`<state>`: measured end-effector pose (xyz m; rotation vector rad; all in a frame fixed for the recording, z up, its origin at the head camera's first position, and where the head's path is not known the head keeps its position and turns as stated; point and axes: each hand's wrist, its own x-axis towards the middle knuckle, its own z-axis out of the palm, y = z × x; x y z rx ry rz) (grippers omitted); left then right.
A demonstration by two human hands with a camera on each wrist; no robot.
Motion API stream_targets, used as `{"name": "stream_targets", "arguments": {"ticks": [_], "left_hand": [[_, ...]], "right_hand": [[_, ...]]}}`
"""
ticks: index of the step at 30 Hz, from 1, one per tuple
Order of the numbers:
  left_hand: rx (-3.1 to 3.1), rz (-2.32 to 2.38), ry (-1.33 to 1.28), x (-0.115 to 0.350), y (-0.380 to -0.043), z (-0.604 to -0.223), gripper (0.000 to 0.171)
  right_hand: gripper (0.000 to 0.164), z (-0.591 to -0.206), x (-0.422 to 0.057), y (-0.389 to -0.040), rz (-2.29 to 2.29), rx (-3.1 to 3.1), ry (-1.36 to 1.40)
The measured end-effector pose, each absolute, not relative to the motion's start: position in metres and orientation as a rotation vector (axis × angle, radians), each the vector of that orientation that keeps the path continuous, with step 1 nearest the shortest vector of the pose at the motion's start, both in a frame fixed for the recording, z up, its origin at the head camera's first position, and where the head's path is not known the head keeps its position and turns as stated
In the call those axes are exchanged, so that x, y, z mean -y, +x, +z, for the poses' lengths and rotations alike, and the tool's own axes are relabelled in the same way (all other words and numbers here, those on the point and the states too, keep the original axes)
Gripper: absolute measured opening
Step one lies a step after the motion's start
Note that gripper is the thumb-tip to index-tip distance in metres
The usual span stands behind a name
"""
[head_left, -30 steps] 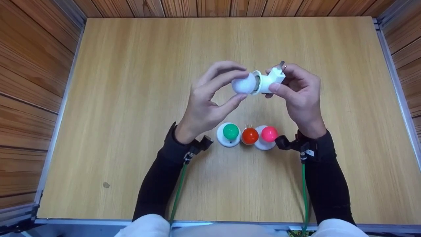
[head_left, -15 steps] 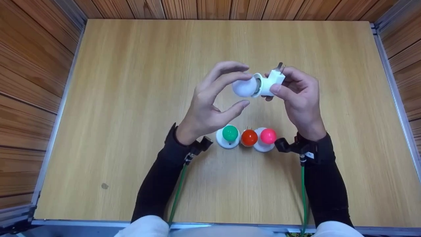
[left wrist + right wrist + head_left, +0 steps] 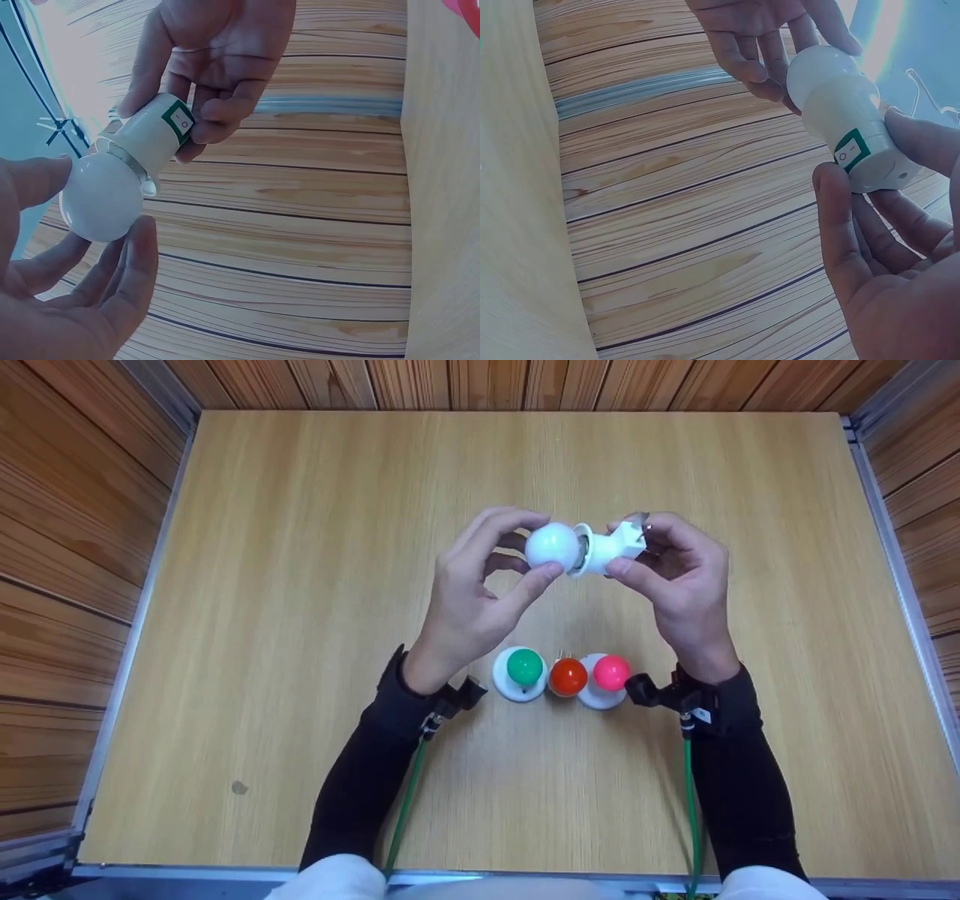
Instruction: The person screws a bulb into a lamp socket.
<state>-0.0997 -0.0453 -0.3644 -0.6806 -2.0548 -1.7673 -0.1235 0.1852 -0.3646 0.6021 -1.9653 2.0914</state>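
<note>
My left hand (image 3: 476, 577) pinches a round white light bulb (image 3: 553, 546) between thumb and fingers. The bulb's metal base sits partly inside the collar of a white plug-in lamp socket (image 3: 600, 552). Gripping that socket is my right hand (image 3: 690, 581), thumb on the near side, with the metal plug prongs pointing up and away. A green-framed rocker switch (image 3: 179, 122) shows on the socket's side in the left wrist view. In the right wrist view the socket (image 3: 847, 124) stands in front of part of the bulb. Both hands are raised over the table.
On the table (image 3: 300, 622) below the hands are a green bulb (image 3: 524, 667) on a white round base, a red-orange bulb (image 3: 568, 676), and a pink bulb (image 3: 611, 672) beside another white base. Wood-panelled walls (image 3: 67, 585) enclose the table. Green cables run from both wrists.
The left fingers and thumb loosened from the white bulb half a second ago, turned, and now pinch it again. The right hand keeps holding the socket, almost still.
</note>
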Motion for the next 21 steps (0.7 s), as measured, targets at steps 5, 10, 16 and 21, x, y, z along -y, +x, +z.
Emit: {"name": "stream_targets", "arguments": {"ticks": [5,10,16,21], "left_hand": [[2.036,-1.768,-0.692,0.0453,-0.1001,-0.3643,0.044],[2.011,-1.803,-0.689,0.0444,-0.1007,-0.3642,0.043],[1.994,-1.859,-0.675,0.0435,-0.1005,-0.3647,0.042],[1.971,-1.858,-0.694,0.0432,-0.1006,-0.365,0.041]], "right_hand": [[0.033,-0.3665,-0.1829,-0.1261,1.969,1.945,0.669],[0.045,-0.3689,-0.179,-0.1283,1.864,1.894,0.732],[0.049,-0.3696,-0.178,-0.1281,1.849,1.868,0.764],[0.05,-0.3704,-0.178,-0.128,1.865,1.865,0.781]]}}
